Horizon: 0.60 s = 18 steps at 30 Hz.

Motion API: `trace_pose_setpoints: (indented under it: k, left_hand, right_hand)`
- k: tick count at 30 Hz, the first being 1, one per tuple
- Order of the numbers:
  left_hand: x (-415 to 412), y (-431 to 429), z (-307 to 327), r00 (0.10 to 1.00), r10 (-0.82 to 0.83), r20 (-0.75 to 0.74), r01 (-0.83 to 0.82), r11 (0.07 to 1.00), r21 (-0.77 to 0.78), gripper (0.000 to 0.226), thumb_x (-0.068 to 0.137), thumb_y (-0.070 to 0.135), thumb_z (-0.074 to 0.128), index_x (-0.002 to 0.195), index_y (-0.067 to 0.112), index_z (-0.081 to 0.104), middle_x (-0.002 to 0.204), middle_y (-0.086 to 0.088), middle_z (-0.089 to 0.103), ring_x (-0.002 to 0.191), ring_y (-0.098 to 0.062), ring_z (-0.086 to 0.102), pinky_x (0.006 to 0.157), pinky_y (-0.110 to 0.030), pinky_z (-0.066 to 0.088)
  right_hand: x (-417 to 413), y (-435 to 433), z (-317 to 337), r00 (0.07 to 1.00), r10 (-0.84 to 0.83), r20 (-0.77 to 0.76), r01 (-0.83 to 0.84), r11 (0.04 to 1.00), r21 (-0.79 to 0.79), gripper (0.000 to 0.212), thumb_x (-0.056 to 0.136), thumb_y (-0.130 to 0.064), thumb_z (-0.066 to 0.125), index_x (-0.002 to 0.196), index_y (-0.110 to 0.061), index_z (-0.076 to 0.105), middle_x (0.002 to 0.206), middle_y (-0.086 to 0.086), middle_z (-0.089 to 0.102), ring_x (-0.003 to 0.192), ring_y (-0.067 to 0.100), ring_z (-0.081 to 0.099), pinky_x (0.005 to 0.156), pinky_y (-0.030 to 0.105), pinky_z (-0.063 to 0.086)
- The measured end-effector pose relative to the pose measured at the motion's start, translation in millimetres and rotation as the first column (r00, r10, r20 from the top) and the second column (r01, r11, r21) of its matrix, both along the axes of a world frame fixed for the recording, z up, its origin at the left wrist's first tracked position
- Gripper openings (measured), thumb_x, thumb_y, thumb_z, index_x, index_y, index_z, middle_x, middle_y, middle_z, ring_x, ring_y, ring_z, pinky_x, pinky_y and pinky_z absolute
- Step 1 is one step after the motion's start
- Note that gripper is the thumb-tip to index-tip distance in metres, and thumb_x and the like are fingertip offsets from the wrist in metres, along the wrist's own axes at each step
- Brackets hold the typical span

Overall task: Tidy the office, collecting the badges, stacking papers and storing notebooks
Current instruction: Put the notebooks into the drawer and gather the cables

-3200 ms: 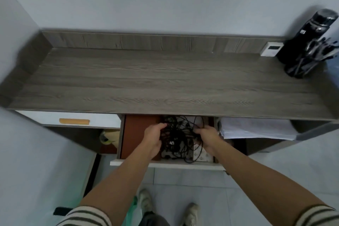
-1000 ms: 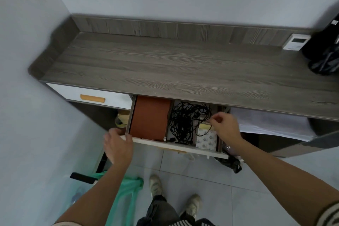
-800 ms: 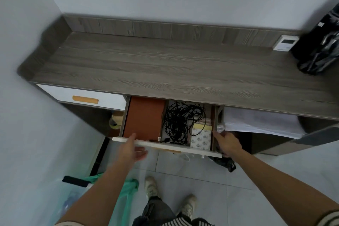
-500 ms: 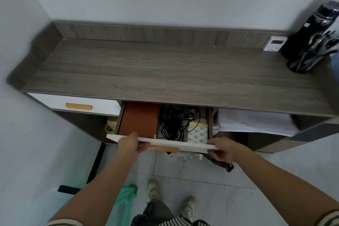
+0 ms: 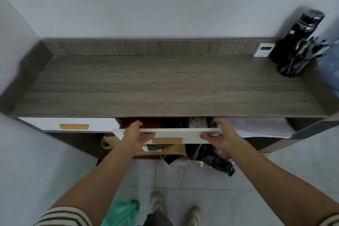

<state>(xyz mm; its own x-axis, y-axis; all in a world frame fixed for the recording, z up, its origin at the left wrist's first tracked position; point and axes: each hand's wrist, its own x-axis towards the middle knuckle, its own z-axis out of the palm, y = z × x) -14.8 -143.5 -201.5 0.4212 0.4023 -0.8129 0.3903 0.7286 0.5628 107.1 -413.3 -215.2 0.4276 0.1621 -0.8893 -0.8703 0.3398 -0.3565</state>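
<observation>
Left hand (image 5: 136,136) and right hand (image 5: 219,135) each have their grip clamped on the white drawer front (image 5: 167,133), thumbs over the top edge. Drawer juts a little from under the counter (image 5: 165,86). Brown notebook (image 5: 146,123) inside at left, mostly hidden. Cables (image 5: 173,123) dark, unclear. Floor clutter (image 5: 214,160) underneath.

Brown notebook (image 5: 145,123) flat in left compartment of nearly shut drawer (image 5: 190,131).
</observation>
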Motion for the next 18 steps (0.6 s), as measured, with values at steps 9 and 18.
trace_pose_setpoints:
  k: [9,18]
  left_hand:
    - [33.0,33.7,15.2,0.99,-0.091,0.112,0.1,0.992,-0.078,0.028,0.099,0.005,0.048,0.127,0.004,0.044,0.117,-0.029,0.055,0.11,-0.044,0.059,0.09,-0.045,0.053]
    - [29.5,41.4,11.2,0.952,-0.304,0.021,0.305,0.949,-0.082,0.026,0.097,0.013,0.053,0.119,-0.002,0.052,0.117,-0.03,0.062,0.102,-0.041,0.065,0.072,-0.041,0.057]
  right_hand:
    - [34.9,35.3,0.8,0.995,-0.076,0.067,0.075,0.997,0.026,0.014,0.096,-0.018,0.057,0.102,-0.006,0.055,0.12,0.023,0.045,0.128,0.046,0.044,0.08,0.041,0.054]
    - [36.2,40.5,-7.9,0.995,0.03,0.094,-0.021,0.995,-0.098,0.013,0.094,-0.019,0.06,0.1,-0.007,0.057,0.119,0.026,0.055,0.09,0.039,0.061,0.042,0.034,0.056]
